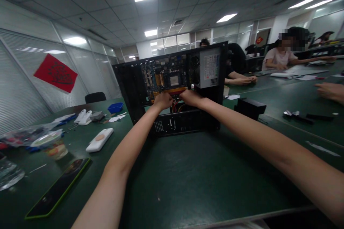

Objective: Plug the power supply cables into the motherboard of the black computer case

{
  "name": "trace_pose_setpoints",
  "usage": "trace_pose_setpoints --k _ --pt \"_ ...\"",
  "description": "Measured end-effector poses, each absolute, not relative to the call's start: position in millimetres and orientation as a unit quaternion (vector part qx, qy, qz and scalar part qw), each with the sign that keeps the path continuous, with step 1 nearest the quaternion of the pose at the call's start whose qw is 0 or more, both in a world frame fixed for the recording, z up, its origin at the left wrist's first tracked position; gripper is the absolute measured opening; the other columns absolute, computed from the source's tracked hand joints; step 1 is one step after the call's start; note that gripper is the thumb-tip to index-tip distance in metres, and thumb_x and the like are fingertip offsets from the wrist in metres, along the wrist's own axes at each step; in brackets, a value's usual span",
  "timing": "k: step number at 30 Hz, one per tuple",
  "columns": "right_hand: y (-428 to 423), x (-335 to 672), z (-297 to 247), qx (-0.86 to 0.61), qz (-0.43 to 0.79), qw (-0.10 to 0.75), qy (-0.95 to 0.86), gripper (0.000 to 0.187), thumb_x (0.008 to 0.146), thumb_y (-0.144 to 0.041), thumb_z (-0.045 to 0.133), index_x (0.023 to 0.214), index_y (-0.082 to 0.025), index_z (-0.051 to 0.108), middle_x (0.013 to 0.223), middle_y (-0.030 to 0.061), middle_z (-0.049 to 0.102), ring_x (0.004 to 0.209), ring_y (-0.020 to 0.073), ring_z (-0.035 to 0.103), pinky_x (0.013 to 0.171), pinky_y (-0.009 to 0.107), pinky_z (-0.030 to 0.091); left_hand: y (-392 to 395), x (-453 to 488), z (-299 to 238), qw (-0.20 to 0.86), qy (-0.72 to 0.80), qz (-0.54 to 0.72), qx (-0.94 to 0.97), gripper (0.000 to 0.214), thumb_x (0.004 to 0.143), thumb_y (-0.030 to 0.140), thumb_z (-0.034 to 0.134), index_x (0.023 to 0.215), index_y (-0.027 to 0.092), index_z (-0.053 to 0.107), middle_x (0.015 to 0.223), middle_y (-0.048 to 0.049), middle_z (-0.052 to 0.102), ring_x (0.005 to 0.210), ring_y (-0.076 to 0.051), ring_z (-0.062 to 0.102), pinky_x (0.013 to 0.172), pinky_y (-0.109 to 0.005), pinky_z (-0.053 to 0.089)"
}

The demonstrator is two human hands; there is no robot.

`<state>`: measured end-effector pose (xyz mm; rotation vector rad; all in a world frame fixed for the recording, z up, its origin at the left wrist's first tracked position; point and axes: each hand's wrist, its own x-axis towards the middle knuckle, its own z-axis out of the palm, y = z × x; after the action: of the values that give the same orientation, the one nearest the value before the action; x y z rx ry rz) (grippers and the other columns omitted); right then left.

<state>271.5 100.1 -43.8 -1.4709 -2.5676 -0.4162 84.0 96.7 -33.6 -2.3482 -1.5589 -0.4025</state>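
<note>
An open black computer case (pixel 172 128) stands on the green table in front of me. Inside it are a motherboard (pixel 153 78), a bare square processor socket area (pixel 174 80) and a silver power supply (pixel 211 66) at the upper right. My left hand (pixel 162 101) is closed at the lower edge of the motherboard, by the orange and red memory slots (pixel 177 91). At the right end of those slots my right hand (pixel 191 98) is closed too, fingers curled. What either hand grips is hidden. Red and yellow cables (pixel 176 107) hang between and below the hands.
On the left lie a phone (pixel 59 189), a white power bank (pixel 100 140), a plastic cup (pixel 52 146) and a blue tray (pixel 115 107). A black box-like part (pixel 251 107) and scraps (pixel 298 116) are on the right. Other people sit across the table.
</note>
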Motion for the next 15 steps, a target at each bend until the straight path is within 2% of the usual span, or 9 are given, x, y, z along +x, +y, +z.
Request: trace_pose_setpoints --k 4,8,15 --pt "99.0 270.5 -43.4 -0.500 -0.155 0.093 -0.847 0.037 0.095 -0.013 0.044 0.117 -0.010 0.073 0.117 0.0239 0.070 0.110 0.0318 0.068 0.091 0.038 0.051 96.1 85.4 -31.9 0.145 -0.550 -0.138 -0.810 0.030 0.089 0.034 0.055 0.096 0.024 0.083 0.096 -0.0105 0.077 0.096 -0.029 0.072 0.086 -0.036 0.055" --pt "100.3 268.1 -43.0 -0.501 -0.161 0.101 -0.845 0.036 0.097 -0.017 0.045 0.117 -0.012 0.074 0.118 0.0234 0.071 0.110 0.0319 0.068 0.092 0.038 0.051 94.0 85.3 -30.3 0.143 -0.548 -0.140 -0.812 0.031 0.088 0.032 0.055 0.097 0.024 0.083 0.095 -0.0099 0.078 0.096 -0.028 0.072 0.085 -0.034 0.055" --pt "98.5 265.9 -43.9 -0.513 -0.170 0.107 -0.834 0.034 0.093 -0.007 0.048 0.114 -0.007 0.074 0.114 0.0259 0.071 0.106 0.0300 0.070 0.086 0.033 0.051 90.5 82.5 -31.0 0.147 -0.544 -0.129 -0.816 0.031 0.089 0.034 0.053 0.094 0.023 0.082 0.095 -0.0099 0.077 0.096 -0.028 0.072 0.081 -0.033 0.054"
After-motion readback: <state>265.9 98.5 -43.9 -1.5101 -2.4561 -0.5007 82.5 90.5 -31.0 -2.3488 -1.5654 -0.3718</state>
